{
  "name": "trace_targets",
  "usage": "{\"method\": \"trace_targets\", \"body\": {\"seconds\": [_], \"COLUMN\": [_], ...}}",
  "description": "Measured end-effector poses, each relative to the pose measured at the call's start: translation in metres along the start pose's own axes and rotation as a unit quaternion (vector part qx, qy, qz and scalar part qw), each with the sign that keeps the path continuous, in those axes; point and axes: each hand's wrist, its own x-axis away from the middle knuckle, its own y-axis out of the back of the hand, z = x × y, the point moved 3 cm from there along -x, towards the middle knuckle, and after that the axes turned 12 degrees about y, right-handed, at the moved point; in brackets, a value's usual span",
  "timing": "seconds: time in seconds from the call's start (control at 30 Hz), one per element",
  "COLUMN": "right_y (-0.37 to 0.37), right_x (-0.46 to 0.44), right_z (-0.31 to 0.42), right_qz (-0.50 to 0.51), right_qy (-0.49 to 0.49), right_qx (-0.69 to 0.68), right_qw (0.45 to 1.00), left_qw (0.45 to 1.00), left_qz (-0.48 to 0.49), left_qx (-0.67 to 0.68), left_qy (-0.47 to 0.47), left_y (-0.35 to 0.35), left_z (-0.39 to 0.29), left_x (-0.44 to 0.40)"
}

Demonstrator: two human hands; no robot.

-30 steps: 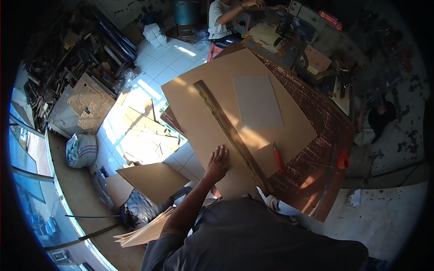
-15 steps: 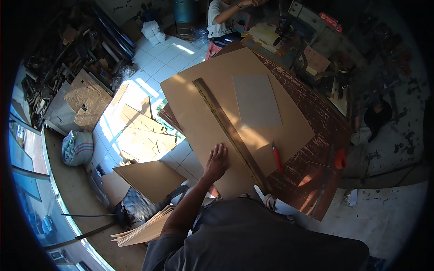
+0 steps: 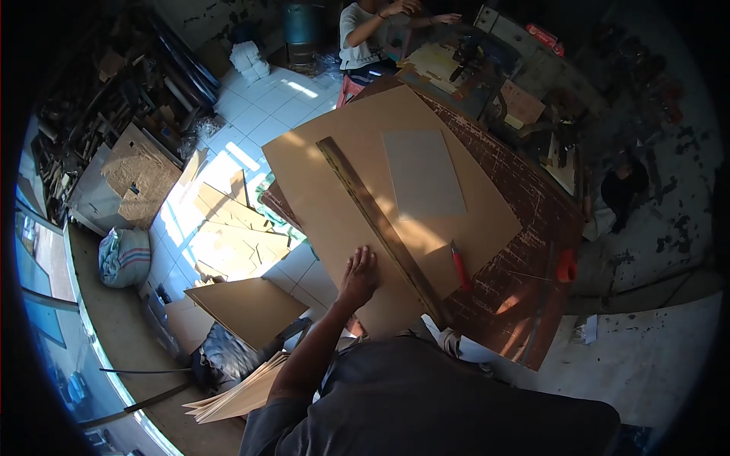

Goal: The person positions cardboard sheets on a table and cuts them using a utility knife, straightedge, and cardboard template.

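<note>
My left hand (image 3: 359, 277) lies flat on a large brown board sheet (image 3: 319, 182), fingers stretched out and close together. Just to its right, a long, worn straightedge (image 3: 380, 220) runs diagonally across the sheet, its lower end close to my body. Further right on the same sheet rests a smaller grey rectangular board (image 3: 424, 173). A red-handled cutter (image 3: 459, 267) lies near the sheet's right edge, its blade pointing away from me. My right hand does not show; my dark shirt (image 3: 426, 395) fills the bottom of the view.
Beneath the sheet is a scratched brown table (image 3: 525, 266) bearing an orange-red roll (image 3: 566, 266). Board offcuts (image 3: 243, 228) litter the tiled floor at left. Stacked thin sheets (image 3: 239, 391) stand by my left arm. Another person (image 3: 365, 34) sits beyond the table, beside a cluttered bench (image 3: 487, 68).
The whole view has shifted slightly. My left hand stays flat on the sheet, and the straightedge and cutter keep their places. The other person's arms have spread apart.
</note>
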Motion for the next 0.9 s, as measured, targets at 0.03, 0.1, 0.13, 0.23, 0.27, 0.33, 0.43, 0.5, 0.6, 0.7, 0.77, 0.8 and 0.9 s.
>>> {"method": "trace_targets", "body": {"seconds": [0.03, 0.1, 0.13, 0.23, 0.27, 0.33, 0.43, 0.5, 0.6, 0.7, 0.77, 0.8, 0.9], "right_y": [-0.001, -0.003, -0.003, -0.005, -0.005, -0.007, -0.010, -0.011, -0.015, -0.019, -0.022, -0.023, -0.026], "right_x": [0.000, 0.001, 0.002, 0.003, 0.004, 0.005, 0.007, 0.008, 0.009, 0.014, 0.014, 0.015, 0.017], "right_z": [0.000, -0.002, -0.002, -0.003, -0.004, -0.006, -0.009, -0.010, -0.013, -0.017, -0.018, -0.019, -0.021], "right_qz": [-0.001, -0.003, -0.005, -0.008, -0.008, -0.011, -0.012, -0.012, -0.016, -0.023, -0.025, -0.026, -0.027], "right_qy": [0.000, 0.002, 0.003, 0.004, 0.004, 0.004, 0.004, 0.003, 0.005, 0.008, 0.011, 0.011, 0.011], "right_qx": [0.001, 0.000, 0.001, 0.002, 0.004, 0.006, 0.008, 0.009, 0.012, 0.013, 0.015, 0.017, 0.022], "right_qw": [1.000, 1.000, 1.000, 1.000, 1.000, 1.000, 1.000, 1.000, 1.000, 1.000, 1.000, 0.999, 0.999], "left_qw": [1.000, 1.000, 1.000, 1.000, 1.000, 1.000, 1.000, 1.000, 1.000, 1.000, 1.000, 1.000, 1.000], "left_qz": [0.000, 0.000, 0.002, -0.011, -0.005, 0.002, -0.001, 0.000, -0.003, -0.006, -0.003, -0.005, -0.009], "left_qx": [-0.001, -0.005, -0.005, 0.003, 0.001, -0.001, 0.007, 0.009, 0.017, 0.023, 0.020, 0.016, 0.011], "left_qy": [-0.003, -0.001, -0.004, -0.005, -0.001, 0.001, 0.001, 0.004, 0.002, -0.008, -0.011, -0.006, -0.011], "left_y": [0.000, -0.001, -0.002, -0.002, -0.002, -0.002, -0.003, -0.003, -0.005, -0.010, -0.011, -0.011, -0.009], "left_z": [0.000, 0.001, 0.001, -0.001, -0.001, 0.000, 0.001, 0.000, 0.002, 0.005, 0.005, 0.005, 0.005], "left_x": [0.000, 0.000, 0.000, -0.002, -0.002, 0.000, -0.001, -0.001, -0.001, -0.004, -0.003, -0.003, -0.002]}}
